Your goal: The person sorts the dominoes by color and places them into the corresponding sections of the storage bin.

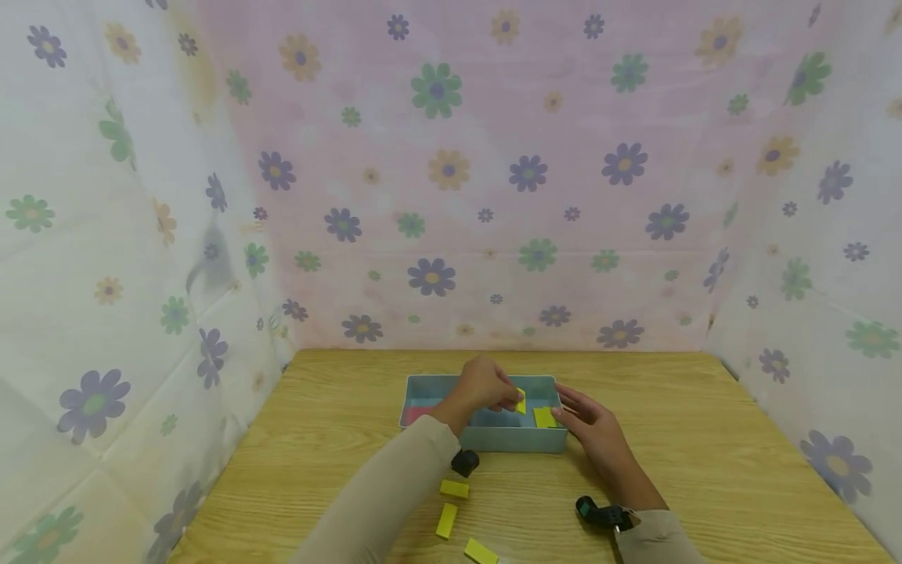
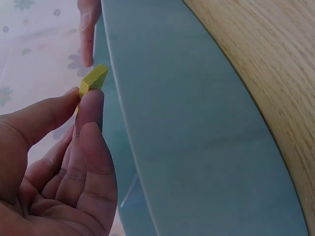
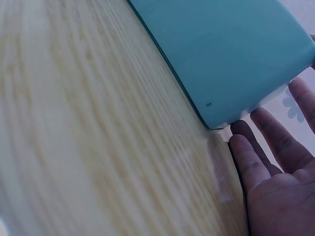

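My left hand pinches a yellow rectangular block between thumb and fingertips, above the inside of a light blue bin. In the left wrist view the block tilts up past the fingertips beside the bin's rim. At the bin's right end is my right hand, its thumb at the rim. The right wrist view has its fairly straight fingers against the bin's outer end wall. More yellow blocks lie inside the bin near that end.
Pink pieces lie in the bin's left end, partly hidden by my left arm. In front of the bin, three loose yellow blocks lie on the wooden table. Flower-patterned cloth closes off the back and both sides.
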Available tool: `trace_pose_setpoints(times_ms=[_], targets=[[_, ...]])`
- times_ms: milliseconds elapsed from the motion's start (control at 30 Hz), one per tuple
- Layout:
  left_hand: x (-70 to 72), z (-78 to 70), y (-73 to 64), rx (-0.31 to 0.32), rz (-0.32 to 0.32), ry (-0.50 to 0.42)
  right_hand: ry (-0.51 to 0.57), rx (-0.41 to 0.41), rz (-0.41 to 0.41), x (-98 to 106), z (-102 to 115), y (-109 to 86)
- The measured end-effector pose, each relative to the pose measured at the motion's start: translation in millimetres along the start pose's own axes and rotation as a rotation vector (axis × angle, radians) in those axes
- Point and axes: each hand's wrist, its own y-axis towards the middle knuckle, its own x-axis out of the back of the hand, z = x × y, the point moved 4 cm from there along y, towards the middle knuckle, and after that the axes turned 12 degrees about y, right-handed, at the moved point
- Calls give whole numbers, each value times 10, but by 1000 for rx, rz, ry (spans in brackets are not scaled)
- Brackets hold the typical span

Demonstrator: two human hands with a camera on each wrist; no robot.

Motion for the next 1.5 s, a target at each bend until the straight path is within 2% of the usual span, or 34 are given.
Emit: trace_pose_setpoints(times_ms=[433,667,933,1200,1500], targets=[[-132,-20,161,29,-20,13,-18,26,12,-5,25,-13],[-147,-60,125,58,-57,57,-1,22,26,-29,21,2],[-196,-129,116,57,-56,121,-26,18,15,-6,27,-13],[-208,-170,89,78,-59,137,0,24,24,-7,11,3],[-214,-175,114,61,-66,139,9,14,11,-5,13,11]])
